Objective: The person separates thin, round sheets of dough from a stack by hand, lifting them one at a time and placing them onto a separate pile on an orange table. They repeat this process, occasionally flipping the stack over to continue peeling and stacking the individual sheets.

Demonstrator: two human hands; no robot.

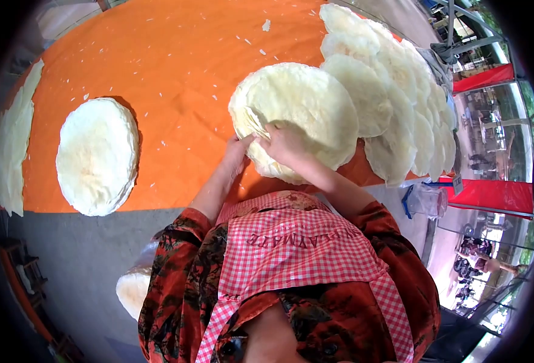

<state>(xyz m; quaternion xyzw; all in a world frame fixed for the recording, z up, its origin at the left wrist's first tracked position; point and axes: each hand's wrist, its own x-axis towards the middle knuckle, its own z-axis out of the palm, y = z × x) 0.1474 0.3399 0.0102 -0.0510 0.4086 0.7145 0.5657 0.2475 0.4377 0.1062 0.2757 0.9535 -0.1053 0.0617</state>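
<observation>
1. Our L hand (pixel 238 150), arm stretched fwd, pinches the near edge of the wafer stack (pixel 303 109) on the orange cloth (pixel 176 72).
2. Our R hand (pixel 284 144) lies atop the stack, fingers bent; grip can't tell.

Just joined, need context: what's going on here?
A person in a checked apron has both hands at the near edge of a stack of thin round white sheets on an orange cloth. The left hand and right hand touch its rim; whether either grip has closed is unclear. Another stack lies to the left; overlapped sheets run along the right.
</observation>
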